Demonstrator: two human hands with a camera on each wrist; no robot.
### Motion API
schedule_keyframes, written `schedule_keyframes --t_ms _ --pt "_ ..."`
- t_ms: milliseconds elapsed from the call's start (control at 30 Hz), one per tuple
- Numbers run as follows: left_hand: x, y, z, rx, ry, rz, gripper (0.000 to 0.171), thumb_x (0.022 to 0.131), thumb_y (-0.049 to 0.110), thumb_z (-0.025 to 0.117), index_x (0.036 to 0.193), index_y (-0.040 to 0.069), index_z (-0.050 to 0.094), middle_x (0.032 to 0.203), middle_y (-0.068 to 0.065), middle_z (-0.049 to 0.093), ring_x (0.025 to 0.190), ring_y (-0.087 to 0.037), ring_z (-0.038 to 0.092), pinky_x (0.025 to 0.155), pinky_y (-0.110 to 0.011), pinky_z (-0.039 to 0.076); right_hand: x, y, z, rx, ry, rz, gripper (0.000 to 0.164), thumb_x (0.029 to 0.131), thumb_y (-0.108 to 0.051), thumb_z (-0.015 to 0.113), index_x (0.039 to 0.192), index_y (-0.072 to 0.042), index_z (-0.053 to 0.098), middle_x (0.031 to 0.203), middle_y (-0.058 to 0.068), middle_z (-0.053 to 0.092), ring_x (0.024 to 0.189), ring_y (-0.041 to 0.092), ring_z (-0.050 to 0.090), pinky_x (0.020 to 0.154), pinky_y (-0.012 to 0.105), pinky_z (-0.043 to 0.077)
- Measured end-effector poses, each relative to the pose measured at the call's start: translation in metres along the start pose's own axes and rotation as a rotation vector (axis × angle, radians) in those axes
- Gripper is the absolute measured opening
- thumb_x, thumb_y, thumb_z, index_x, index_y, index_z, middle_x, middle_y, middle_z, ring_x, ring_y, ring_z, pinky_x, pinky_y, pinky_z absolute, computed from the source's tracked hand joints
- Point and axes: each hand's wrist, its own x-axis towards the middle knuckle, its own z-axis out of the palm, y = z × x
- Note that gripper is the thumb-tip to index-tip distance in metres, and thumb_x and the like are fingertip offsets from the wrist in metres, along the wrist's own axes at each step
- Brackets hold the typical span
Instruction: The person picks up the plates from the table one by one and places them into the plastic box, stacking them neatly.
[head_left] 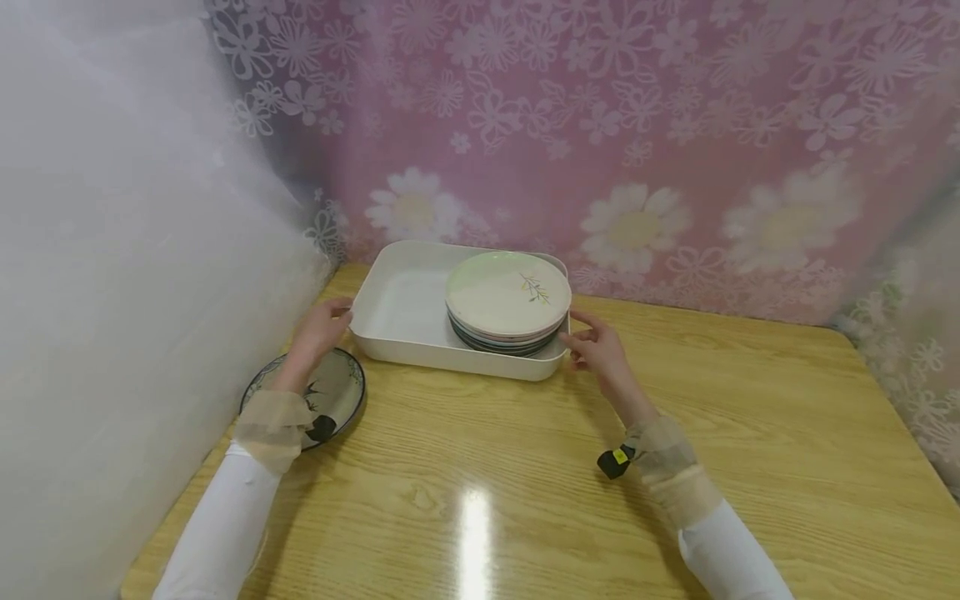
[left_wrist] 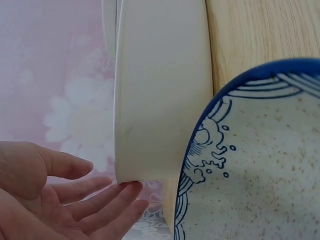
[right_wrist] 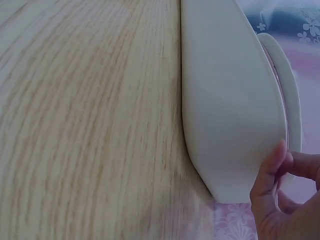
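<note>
A white rectangular tray with raised walls lies on the table, its long side facing me. In its right half sits a stack of plates; the top plate is pale with a small sprig design, and darker plates show beneath. My left hand touches the tray's left end with extended fingertips, the thumb held apart, as the left wrist view shows. At the right end, my right hand pinches the tray's rim between thumb and index finger.
A speckled, blue-rimmed plate lies at the table's left, partly under my left forearm. Behind the wooden table hangs a pink flowered cloth. White sheeting closes off the left side.
</note>
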Motion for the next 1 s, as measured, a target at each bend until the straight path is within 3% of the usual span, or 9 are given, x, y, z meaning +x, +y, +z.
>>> schedule_keyframes --t_ms 300,433,533,633,733,767,833,933,1000 --pt "-0.019 0.001 -0.014 -0.039 0.051 0.033 0.047 0.108 0.017 0.042 0.150 -0.003 0.043 0.145 -0.029 0.051 0.130 -0.046 0.052 0.101 -0.056 0.049 0.002 0.004 0.006 0.084 -0.034 -0.033 0.062 0.101 -0.004 0.061 0.156 0.000 0.033 0.097 0.009 0.059 0.067 0.008 0.062 0.070 0.027 0.062" --pt "-0.029 0.000 -0.026 0.012 0.154 0.108 0.041 0.107 0.018 0.043 0.142 0.001 0.055 0.138 -0.023 0.060 0.128 -0.044 0.054 0.098 -0.056 0.050 0.001 0.005 0.006 0.087 -0.036 -0.047 0.062 0.101 -0.003 0.059 0.156 0.000 0.032 0.098 0.012 0.057 0.066 0.007 0.062 0.069 0.026 0.062" --pt "-0.040 -0.003 -0.036 0.051 0.264 0.143 0.038 0.107 0.020 0.043 0.136 0.003 0.062 0.131 -0.020 0.066 0.119 -0.043 0.061 0.074 -0.046 0.053 0.001 0.007 0.006 0.091 -0.037 -0.050 0.062 0.101 -0.003 0.059 0.157 -0.001 0.031 0.100 0.014 0.056 0.066 0.007 0.062 0.068 0.027 0.062" --pt "-0.054 -0.008 -0.044 0.083 0.366 0.125 0.037 0.107 0.020 0.043 0.133 0.007 0.066 0.129 -0.020 0.067 0.078 -0.030 0.068 0.049 -0.032 0.040 0.000 0.008 0.005 0.088 -0.035 -0.053 0.063 0.102 -0.004 0.059 0.157 -0.001 0.030 0.101 0.015 0.056 0.066 0.008 0.063 0.069 0.028 0.063" --pt "-0.070 -0.015 -0.048 0.107 0.435 0.076 0.038 0.107 0.021 0.041 0.132 0.009 0.067 0.130 -0.021 0.066 0.047 -0.016 0.047 0.037 -0.028 0.028 -0.001 0.007 0.003 0.089 -0.034 -0.049 0.062 0.102 -0.004 0.058 0.157 -0.001 0.030 0.102 0.016 0.057 0.066 0.009 0.064 0.068 0.028 0.063" --pt "-0.075 -0.017 -0.048 0.117 0.450 0.062 0.038 0.107 0.021 0.041 0.132 0.009 0.067 0.129 -0.022 0.066 0.044 -0.014 0.040 0.037 -0.028 0.028 -0.002 0.007 0.003 0.088 -0.033 -0.049 0.062 0.102 -0.004 0.058 0.157 -0.001 0.031 0.102 0.015 0.057 0.066 0.009 0.064 0.068 0.027 0.062" --pt "-0.085 -0.023 -0.048 0.132 0.457 0.048 0.038 0.106 0.020 0.041 0.131 0.006 0.067 0.128 -0.024 0.066 0.048 -0.022 0.051 0.041 -0.033 0.037 -0.001 0.007 0.003 0.088 -0.034 -0.047 0.062 0.102 -0.004 0.058 0.157 -0.002 0.030 0.102 0.015 0.056 0.066 0.009 0.064 0.067 0.027 0.062" --pt "-0.096 -0.037 -0.048 0.165 0.419 0.053 0.038 0.106 0.018 0.043 0.131 -0.001 0.063 0.126 -0.028 0.065 0.082 -0.042 0.068 0.067 -0.047 0.053 -0.001 0.009 0.003 0.080 -0.027 -0.050 0.061 0.102 -0.005 0.058 0.157 -0.003 0.031 0.103 0.016 0.055 0.064 0.009 0.065 0.066 0.025 0.062" --pt "-0.102 -0.048 -0.047 0.187 0.373 0.050 0.039 0.106 0.017 0.044 0.133 -0.005 0.059 0.127 -0.030 0.063 0.107 -0.049 0.063 0.087 -0.057 0.050 -0.001 0.009 0.003 0.080 -0.024 -0.052 0.060 0.102 -0.006 0.058 0.157 -0.003 0.032 0.104 0.017 0.055 0.063 0.009 0.065 0.065 0.024 0.062"
